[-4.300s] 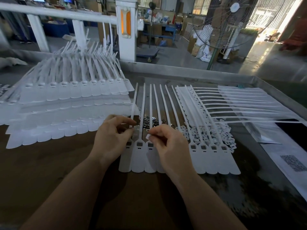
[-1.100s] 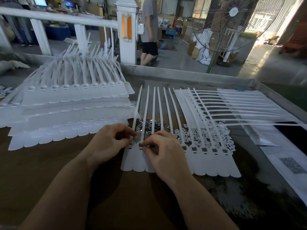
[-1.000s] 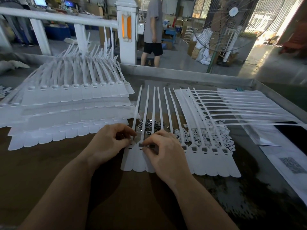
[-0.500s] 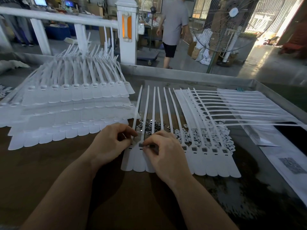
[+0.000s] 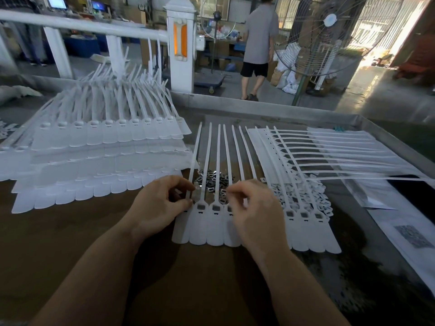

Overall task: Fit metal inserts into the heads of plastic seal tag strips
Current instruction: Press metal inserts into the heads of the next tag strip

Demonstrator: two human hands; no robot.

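Note:
A joined row of white seal tag strips (image 5: 199, 231) lies flat in front of me, tails pointing away. The heads at the left end show dark metal in their square slots. My left hand (image 5: 162, 203) pinches the leftmost strip just above its head. My right hand (image 5: 255, 208) hovers over the third and fourth heads, with thumb and forefinger pinching a small metal insert (image 5: 223, 195). Under the tails lies a loose pile of metal inserts (image 5: 214, 178). My right hand hides the middle heads.
Tall stacks of white tag rows (image 5: 106, 158) fill the left of the bench. More rows (image 5: 329, 149) lie fanned at the right over a heap of small white plastic pieces (image 5: 310, 194). A metal rim (image 5: 270, 109) bounds the far edge. Beyond it a person (image 5: 259, 43) walks near a large fan (image 5: 329, 31).
My right hand has lifted off the second head and moved right, towards the insert pile. The left hand has kept its place. The person behind has walked to the right.

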